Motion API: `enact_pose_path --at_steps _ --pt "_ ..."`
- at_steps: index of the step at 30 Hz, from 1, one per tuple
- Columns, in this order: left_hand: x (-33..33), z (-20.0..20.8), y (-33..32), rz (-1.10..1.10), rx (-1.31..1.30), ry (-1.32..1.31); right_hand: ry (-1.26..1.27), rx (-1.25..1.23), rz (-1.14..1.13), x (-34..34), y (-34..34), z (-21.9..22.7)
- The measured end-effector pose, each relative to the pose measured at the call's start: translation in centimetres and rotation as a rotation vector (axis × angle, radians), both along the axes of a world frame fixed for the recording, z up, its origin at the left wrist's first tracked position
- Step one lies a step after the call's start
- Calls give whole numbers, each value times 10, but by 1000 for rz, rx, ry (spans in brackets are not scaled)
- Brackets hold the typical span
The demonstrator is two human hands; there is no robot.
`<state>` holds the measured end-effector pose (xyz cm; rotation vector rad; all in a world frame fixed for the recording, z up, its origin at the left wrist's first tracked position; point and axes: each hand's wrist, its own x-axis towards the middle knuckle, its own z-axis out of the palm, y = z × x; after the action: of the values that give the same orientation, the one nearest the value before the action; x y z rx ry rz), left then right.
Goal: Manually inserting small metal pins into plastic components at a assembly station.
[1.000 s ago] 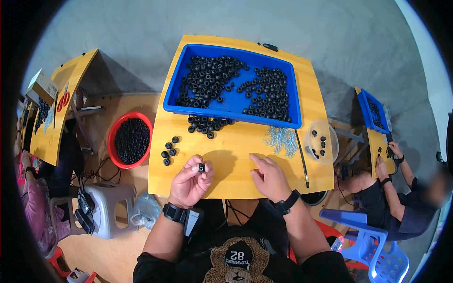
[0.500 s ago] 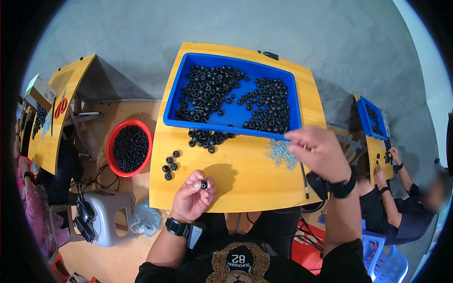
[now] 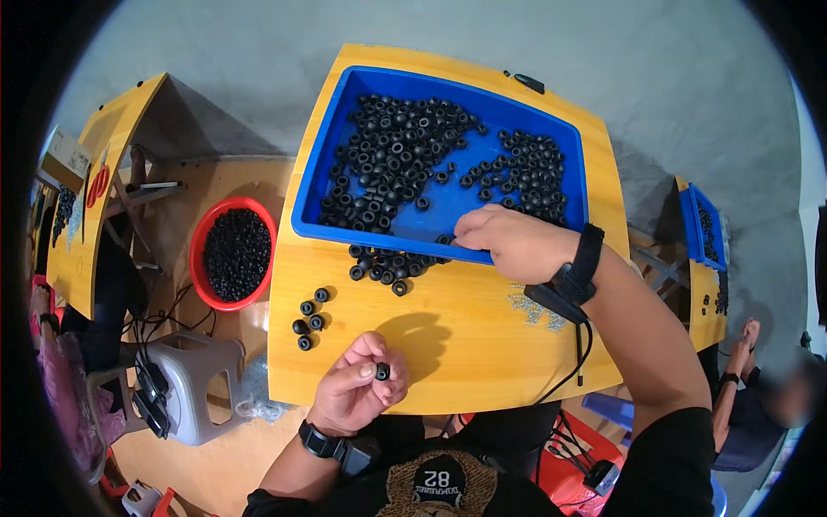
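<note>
My left hand [image 3: 357, 383] is above the near edge of the yellow table, pinching a small black round part with a hole [image 3: 382, 371] between thumb and fingers. My right hand [image 3: 524, 246] reaches over the near wall of a blue tray [image 3: 379, 234], fingers curled together; whatever is between the fingertips is hidden. Many black round parts [image 3: 392, 159] lie heaped inside the tray. More parts [image 3: 401, 287] are piled against its near side, and several loose ones [image 3: 316, 322] stand at the left of the table. Small silvery pieces [image 3: 538, 308] are scattered under my right wrist.
A thin black stick [image 3: 580, 349] lies on the table [image 3: 482, 345] at the right. On the floor to the left are a red basin [image 3: 196, 276] of black parts and a grey stool [image 3: 185, 370]. A co-worker [image 3: 749, 405] sits at another table on the right.
My right hand has moved left from beside the silvery pieces to the tray's near wall. My left hand keeps its hold on the black round part. The view has shifted slightly.
</note>
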<state>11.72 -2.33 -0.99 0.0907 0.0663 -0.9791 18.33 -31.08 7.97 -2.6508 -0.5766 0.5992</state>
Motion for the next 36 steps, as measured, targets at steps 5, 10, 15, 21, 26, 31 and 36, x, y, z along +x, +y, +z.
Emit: enact_pose_path --at_steps 5,10,15,21,26,31,36 --pt "-2 1 1 -27 12 17 -44 -16 -79 -17 -20 2" --pt "-8 2 7 -22 29 51 -236 251 -354 -55 -27 53" --pt "-5 -2 4 -5 41 3 -113 380 -556 -146 -6 77" --pt "4 1 -2 -3 -25 -89 136 309 -389 -240 21 36" --pt "2 2 -7 -9 -13 -105 166 72 -368 -294 29 -5" --pt "8 1 17 -26 156 -202 94 264 -299 -270 45 89" --pt "13 29 9 -41 128 -177 -216 155 -314 -204 37 212"
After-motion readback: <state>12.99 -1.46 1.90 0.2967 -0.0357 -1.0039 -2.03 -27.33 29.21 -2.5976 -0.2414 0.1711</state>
